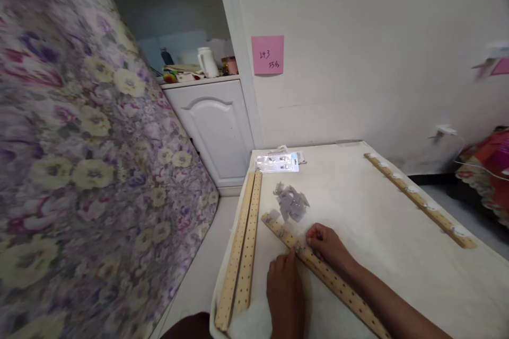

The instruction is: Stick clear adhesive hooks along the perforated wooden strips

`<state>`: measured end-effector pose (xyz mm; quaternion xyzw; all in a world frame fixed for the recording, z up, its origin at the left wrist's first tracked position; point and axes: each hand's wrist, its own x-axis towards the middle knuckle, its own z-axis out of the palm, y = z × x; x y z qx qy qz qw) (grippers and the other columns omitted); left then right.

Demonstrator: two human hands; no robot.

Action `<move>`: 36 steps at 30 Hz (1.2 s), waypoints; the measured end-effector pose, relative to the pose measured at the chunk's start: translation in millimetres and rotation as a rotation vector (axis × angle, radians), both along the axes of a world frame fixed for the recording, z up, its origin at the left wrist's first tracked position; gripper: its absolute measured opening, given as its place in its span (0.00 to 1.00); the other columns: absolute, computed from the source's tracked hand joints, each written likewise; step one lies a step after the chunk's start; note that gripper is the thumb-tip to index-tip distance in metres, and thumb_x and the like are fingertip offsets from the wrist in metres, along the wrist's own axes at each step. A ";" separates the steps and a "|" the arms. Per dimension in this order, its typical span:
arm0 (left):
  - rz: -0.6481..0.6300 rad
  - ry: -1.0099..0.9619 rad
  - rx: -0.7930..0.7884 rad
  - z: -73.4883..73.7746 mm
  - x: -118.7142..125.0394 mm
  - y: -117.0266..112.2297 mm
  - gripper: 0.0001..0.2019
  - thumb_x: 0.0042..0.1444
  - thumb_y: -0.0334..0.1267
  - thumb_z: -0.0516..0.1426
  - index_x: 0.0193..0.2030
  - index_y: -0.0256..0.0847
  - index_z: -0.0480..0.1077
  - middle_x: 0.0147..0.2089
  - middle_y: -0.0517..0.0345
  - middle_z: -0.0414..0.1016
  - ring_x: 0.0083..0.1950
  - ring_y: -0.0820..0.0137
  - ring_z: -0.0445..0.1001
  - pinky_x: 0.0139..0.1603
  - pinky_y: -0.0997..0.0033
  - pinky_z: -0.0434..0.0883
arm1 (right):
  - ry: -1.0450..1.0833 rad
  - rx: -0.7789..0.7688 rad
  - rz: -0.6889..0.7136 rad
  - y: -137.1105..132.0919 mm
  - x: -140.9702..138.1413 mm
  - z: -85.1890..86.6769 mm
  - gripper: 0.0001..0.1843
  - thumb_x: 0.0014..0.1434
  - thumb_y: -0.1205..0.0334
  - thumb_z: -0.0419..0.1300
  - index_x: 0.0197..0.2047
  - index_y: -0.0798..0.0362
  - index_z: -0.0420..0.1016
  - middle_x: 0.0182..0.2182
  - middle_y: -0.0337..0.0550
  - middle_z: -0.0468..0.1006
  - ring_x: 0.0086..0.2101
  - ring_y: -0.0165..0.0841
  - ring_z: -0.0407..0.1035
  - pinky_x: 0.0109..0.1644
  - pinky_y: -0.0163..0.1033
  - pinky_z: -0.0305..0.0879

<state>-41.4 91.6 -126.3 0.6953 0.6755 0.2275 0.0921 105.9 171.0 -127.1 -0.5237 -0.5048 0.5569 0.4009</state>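
A perforated wooden strip (332, 280) lies at a slant across the table, with small clear and metallic pieces (281, 230) along its far part. My left hand (284, 286) is on the near side, fingers bent together, its index fingertip against the strip's edge by one of these pieces. Just across the strip, my right hand (328, 243) is closed in a pinch; what sits between thumb and finger is too small to make out. Beyond the strip's far end lies a heap of small clear plastic bags (292, 202).
Two more perforated strips (246, 243) lie side by side along the table's left edge. A clear blister pack (277, 162) is at the back. On the right lies a wooden strip with several white pieces (419, 200). A floral curtain (95, 159) hangs at left, near a white cabinet (212, 132).
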 end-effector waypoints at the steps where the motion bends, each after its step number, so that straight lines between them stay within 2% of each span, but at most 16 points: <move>1: 0.003 0.021 -0.008 1.1 0.5 -0.3 0.20 0.59 0.26 0.45 0.56 0.41 0.66 0.45 0.54 0.71 0.45 0.65 0.66 0.48 0.67 0.62 | 0.001 0.002 -0.002 0.1 -0.1 -0.8 0.03 0.46 0.66 0.55 0.26 0.52 0.62 0.13 0.26 0.61 0.12 0.22 0.55 0.15 0.28 0.48; 11: -0.010 0.124 -0.084 -1.8 -0.9 0.5 0.25 0.56 0.21 0.47 0.59 0.42 0.63 0.49 0.54 0.70 0.48 0.67 0.65 0.50 0.69 0.60 | 0.017 0.006 -0.004 0.7 -0.4 -2.4 0.03 0.46 0.66 0.56 0.26 0.52 0.62 0.13 0.26 0.61 0.11 0.21 0.54 0.15 0.28 0.47; 17: -0.009 0.123 -0.089 0.3 0.6 -1.6 0.26 0.57 0.21 0.46 0.61 0.42 0.60 0.52 0.53 0.69 0.50 0.66 0.64 0.51 0.68 0.59 | 0.017 0.003 -0.011 1.2 -0.4 -1.9 0.03 0.46 0.66 0.56 0.26 0.52 0.63 0.13 0.27 0.61 0.12 0.22 0.55 0.15 0.28 0.49; 22: -0.016 0.140 -0.115 -3.8 0.1 -2.0 0.27 0.57 0.21 0.46 0.62 0.43 0.59 0.52 0.53 0.68 0.50 0.66 0.64 0.51 0.67 0.60 | 0.018 0.009 -0.010 1.3 0.0 -6.4 0.03 0.46 0.66 0.55 0.26 0.52 0.63 0.13 0.27 0.61 0.11 0.22 0.55 0.15 0.28 0.48; 36: -0.013 0.146 -0.102 -4.5 0.8 -0.7 0.26 0.57 0.21 0.47 0.62 0.43 0.59 0.51 0.53 0.68 0.49 0.67 0.64 0.51 0.68 0.59 | 0.022 0.025 0.017 3.5 2.4 -10.8 0.03 0.46 0.65 0.55 0.26 0.52 0.62 0.13 0.26 0.61 0.11 0.22 0.54 0.15 0.29 0.47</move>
